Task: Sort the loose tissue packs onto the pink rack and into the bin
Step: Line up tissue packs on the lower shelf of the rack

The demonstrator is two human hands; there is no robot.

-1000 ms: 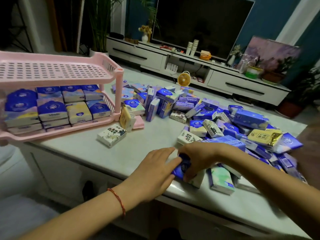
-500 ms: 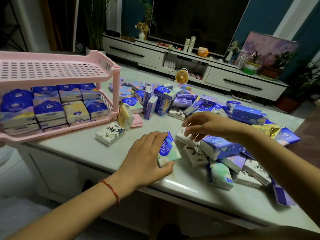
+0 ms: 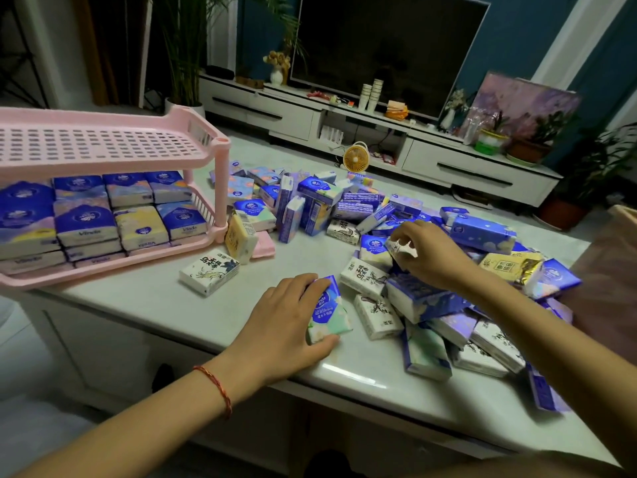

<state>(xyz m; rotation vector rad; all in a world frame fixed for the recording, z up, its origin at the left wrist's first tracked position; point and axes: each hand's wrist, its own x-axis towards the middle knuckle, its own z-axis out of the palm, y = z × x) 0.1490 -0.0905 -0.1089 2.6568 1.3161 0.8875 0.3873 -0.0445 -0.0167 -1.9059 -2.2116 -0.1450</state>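
My left hand (image 3: 286,326) grips a blue-and-green tissue pack (image 3: 327,310) standing on the white table (image 3: 165,305) near its front edge. Farther right, my right hand (image 3: 427,251) pinches a small white pack (image 3: 400,246) at the edge of the loose pile of tissue packs (image 3: 362,215). The pink rack (image 3: 103,150) stands at the left; its lower shelf holds rows of blue packs (image 3: 86,215), and its perforated top shelf is bare. A white pack with black characters (image 3: 209,270) lies alone in front of the rack. No bin is in view.
A small yellow fan (image 3: 356,159) stands at the table's far edge. Behind it runs a white TV cabinet (image 3: 448,163) with a dark screen (image 3: 389,50), paper cups and potted plants. Bare tabletop lies between the rack and my left hand.
My left hand took the blue-and-green pack from my right hand and drew it left. My right hand then reached into the pile and now pinches a white pack.
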